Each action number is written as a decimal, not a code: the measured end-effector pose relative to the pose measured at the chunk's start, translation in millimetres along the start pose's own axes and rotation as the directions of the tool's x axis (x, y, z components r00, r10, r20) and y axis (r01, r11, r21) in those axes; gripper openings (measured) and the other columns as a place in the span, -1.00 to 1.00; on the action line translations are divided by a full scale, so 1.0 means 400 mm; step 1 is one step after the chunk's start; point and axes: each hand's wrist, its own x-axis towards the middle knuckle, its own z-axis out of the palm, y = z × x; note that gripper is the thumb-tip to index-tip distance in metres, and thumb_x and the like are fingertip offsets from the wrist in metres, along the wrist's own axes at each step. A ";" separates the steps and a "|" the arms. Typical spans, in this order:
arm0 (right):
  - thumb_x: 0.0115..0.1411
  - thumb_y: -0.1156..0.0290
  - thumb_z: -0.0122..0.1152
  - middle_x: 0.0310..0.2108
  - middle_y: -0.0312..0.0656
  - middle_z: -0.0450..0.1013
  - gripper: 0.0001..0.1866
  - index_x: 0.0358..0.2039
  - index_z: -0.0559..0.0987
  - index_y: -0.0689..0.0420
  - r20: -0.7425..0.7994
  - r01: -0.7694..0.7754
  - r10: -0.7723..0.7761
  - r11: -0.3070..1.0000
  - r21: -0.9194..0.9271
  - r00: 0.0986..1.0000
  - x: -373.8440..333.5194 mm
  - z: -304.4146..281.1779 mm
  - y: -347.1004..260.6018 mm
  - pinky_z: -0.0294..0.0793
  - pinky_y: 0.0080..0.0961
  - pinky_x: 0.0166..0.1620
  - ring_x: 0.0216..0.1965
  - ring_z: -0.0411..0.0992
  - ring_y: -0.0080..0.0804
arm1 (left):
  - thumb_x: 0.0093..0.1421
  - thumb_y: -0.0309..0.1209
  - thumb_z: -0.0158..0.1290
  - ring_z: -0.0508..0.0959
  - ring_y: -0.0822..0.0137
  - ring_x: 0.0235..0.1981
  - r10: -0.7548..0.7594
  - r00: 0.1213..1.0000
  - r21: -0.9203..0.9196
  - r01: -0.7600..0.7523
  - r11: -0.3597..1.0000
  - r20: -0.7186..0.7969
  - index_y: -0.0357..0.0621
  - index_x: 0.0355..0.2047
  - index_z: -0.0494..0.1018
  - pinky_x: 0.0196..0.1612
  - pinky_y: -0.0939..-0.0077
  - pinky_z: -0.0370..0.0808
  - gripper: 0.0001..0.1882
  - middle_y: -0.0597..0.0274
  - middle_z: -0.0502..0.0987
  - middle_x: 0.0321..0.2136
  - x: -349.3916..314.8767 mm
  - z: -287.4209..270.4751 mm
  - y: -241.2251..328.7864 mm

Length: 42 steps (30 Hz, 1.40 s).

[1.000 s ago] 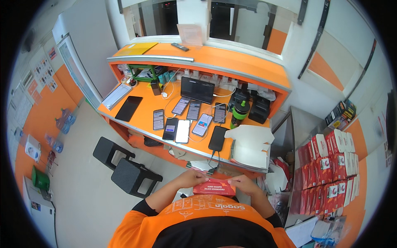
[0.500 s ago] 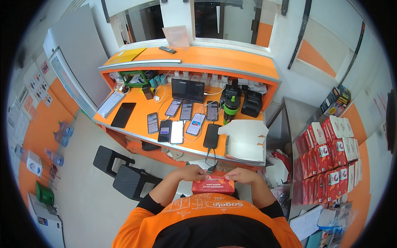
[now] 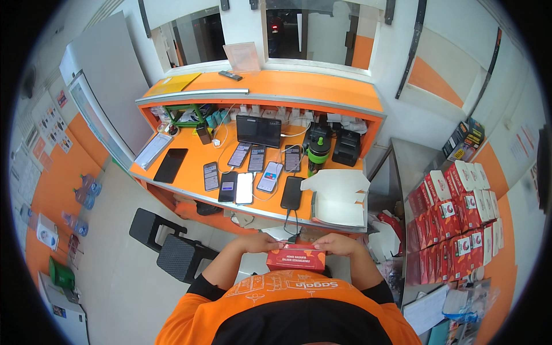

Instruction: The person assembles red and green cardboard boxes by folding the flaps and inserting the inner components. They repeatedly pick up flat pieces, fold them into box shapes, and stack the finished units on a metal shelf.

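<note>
Barely changed, so unreleased: your left hand [image 3: 260,242] and right hand [image 3: 338,244] still pinch the red box [image 3: 296,260] off the front edge of the desk [image 3: 195,156].

i see a red box [image 3: 296,260] with orange blotches and white lettering, an orange desk [image 3: 195,142], a black-and-green bottle [image 3: 318,156].

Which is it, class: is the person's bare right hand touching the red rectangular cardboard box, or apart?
Touching. The head view shows the right hand gripping the red cardboard box at its upper right corner.
</note>
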 end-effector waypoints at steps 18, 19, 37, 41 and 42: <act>0.42 0.25 0.09 0.00 -0.21 0.56 -0.60 0.10 0.58 0.26 -0.108 0.161 -0.166 0.985 -0.058 0.980 -0.050 0.050 0.042 0.42 -0.52 0.08 0.00 0.45 -0.53 | 0.46 0.00 -0.14 0.53 0.22 0.07 0.186 0.971 -0.177 -0.212 0.961 -0.151 -0.09 0.19 0.47 0.20 0.36 0.38 -0.47 0.09 0.60 0.00 -0.042 0.067 -0.019; 0.42 0.28 0.09 0.05 -0.21 0.55 -0.60 0.13 0.56 0.26 -0.136 0.161 -0.165 0.986 -0.036 0.977 -0.059 0.069 0.044 0.40 -0.52 0.13 0.05 0.43 -0.52 | 0.47 0.00 -0.15 0.53 0.21 0.09 0.230 0.959 -0.215 -0.263 0.941 -0.167 -0.06 0.22 0.45 0.21 0.37 0.37 -0.48 0.09 0.60 0.02 -0.045 0.081 -0.032; 0.45 0.29 0.03 -0.06 -0.30 0.58 -0.64 0.08 0.60 0.23 -0.275 0.204 -0.206 0.978 -0.034 0.939 -0.102 0.149 0.083 0.42 -0.60 0.00 -0.12 0.42 -0.63 | 0.49 -0.20 -0.11 0.48 0.50 -0.04 0.110 0.950 -0.728 -0.295 0.619 -0.292 -0.18 0.00 0.41 0.10 0.54 0.42 -0.70 0.28 0.53 -0.08 -0.022 0.267 -0.069; 0.46 0.28 0.00 -0.01 -0.26 0.55 -0.61 0.14 0.56 0.23 -0.253 0.261 -0.227 0.959 0.109 0.940 -0.108 0.148 0.100 0.42 -0.59 0.03 -0.07 0.41 -0.62 | 0.51 -0.19 -0.16 0.37 0.48 0.12 0.207 0.928 -0.693 -0.370 0.618 -0.311 -0.14 0.04 0.31 0.23 0.51 0.31 -0.70 0.18 0.41 0.08 -0.019 0.269 -0.087; 0.46 0.28 -0.01 0.01 -0.25 0.54 -0.60 0.16 0.54 0.23 -0.265 0.267 -0.228 0.956 0.123 0.937 -0.111 0.152 0.095 0.41 -0.59 0.05 -0.05 0.41 -0.61 | 0.51 -0.15 -0.19 0.36 0.42 0.16 0.179 0.925 -0.674 -0.368 0.640 -0.335 -0.13 0.09 0.30 0.26 0.48 0.28 -0.65 0.14 0.39 0.12 -0.022 0.270 -0.079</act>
